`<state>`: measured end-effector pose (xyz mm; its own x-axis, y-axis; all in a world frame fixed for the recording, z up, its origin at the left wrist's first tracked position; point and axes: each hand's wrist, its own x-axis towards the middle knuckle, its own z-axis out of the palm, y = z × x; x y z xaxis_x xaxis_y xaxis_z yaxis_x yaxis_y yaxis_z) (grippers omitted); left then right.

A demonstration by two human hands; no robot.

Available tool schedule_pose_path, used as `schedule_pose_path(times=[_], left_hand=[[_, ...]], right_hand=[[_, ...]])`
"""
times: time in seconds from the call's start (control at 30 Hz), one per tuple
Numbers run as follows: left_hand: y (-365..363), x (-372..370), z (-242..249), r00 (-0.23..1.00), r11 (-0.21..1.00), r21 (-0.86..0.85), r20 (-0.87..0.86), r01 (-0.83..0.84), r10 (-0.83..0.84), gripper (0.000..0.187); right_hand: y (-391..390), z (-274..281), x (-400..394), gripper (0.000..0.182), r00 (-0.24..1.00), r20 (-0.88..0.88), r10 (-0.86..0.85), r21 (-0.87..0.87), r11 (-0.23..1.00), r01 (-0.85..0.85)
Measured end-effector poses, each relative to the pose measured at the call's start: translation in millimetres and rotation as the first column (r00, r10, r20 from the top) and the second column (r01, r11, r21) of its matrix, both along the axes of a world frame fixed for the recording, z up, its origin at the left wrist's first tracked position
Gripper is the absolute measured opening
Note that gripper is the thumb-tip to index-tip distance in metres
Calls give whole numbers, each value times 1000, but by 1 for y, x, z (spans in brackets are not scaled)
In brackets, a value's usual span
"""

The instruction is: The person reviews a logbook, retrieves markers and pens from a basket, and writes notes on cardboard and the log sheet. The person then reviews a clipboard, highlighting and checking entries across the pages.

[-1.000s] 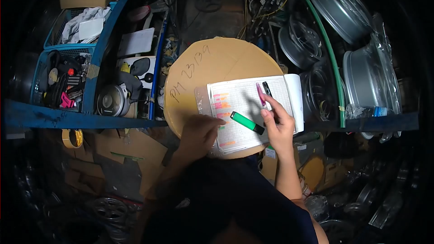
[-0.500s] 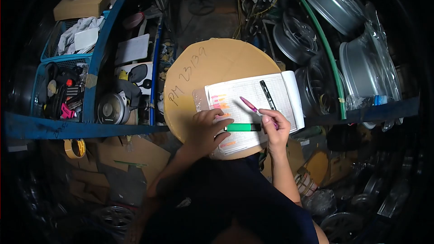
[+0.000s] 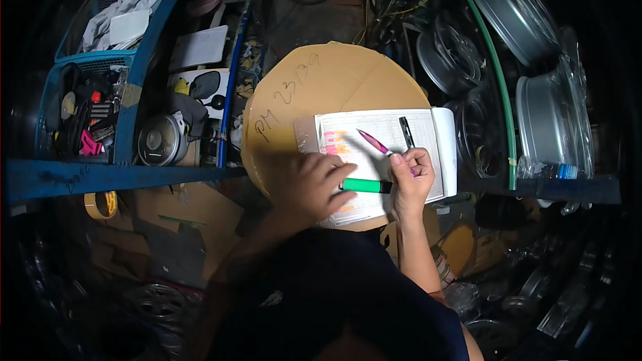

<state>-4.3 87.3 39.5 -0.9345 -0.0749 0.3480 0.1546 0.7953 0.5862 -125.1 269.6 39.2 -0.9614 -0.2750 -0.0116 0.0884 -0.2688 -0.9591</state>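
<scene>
A notebook (image 3: 422, 177) with ruled pages lies open on a round cardboard piece (image 3: 354, 83), its right-hand pages curled over. Pink and orange highlighting shows along the page's left side. My right hand (image 3: 411, 177) is closed around a pink-purple pen (image 3: 376, 142), whose tip points up and left above the page. My left hand (image 3: 315, 186), slightly blurred, has its fingers apart at the left end of a green highlighter (image 3: 364, 185), thumb below and forefinger above. The highlighter's black end reaches close to my right hand. A black pen (image 3: 406, 132) rests on the upper page.
Blue shelving (image 3: 127, 177) on the left holds baskets (image 3: 77, 60) of tools and cloth. Wheel rims (image 3: 545, 117), some wrapped in plastic, stand on the right behind a green bar (image 3: 498, 97). A tape roll (image 3: 100, 205) hangs at lower left.
The view has shifted slightly, so the scene sits further right and higher. My left hand's fingers have spread and lifted a little. My right hand still holds the pink-purple pen.
</scene>
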Motion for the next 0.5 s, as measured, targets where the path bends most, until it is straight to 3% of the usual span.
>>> schedule_pose_path(times=[0.17, 0.27, 0.33, 0.4, 0.47, 0.5], left_hand=[[11, -3, -12, 993, 989, -94, 56, 113, -108, 33], [-3, -5, -35, 995, 993, 87, -52, -80, 85, 33], [-35, -7, -49, 977, 978, 59, -64, -200, 203, 33], [-59, -5, -27, 898, 899, 29, -49, -436, 437, 34], [-76, -3, -9, 863, 865, -8, 70, -501, 500, 34], [-80, -4, -5, 840, 847, -26, 124, -530, 529, 33]], right_hand=[[10, 10, -10, 23, 987, 92, 129, -326, 941, -92], [20, 3, -21, 23, 977, -47, 207, -524, 828, -200], [18, 24, -18, 21, 974, 26, 225, -516, 838, -180], [17, 28, -16, 22, 957, 93, 276, -556, 811, -180], [16, 23, -18, 23, 923, 138, 359, -641, 743, -193], [13, 22, -18, 26, 900, 227, 372, -700, 705, -115]])
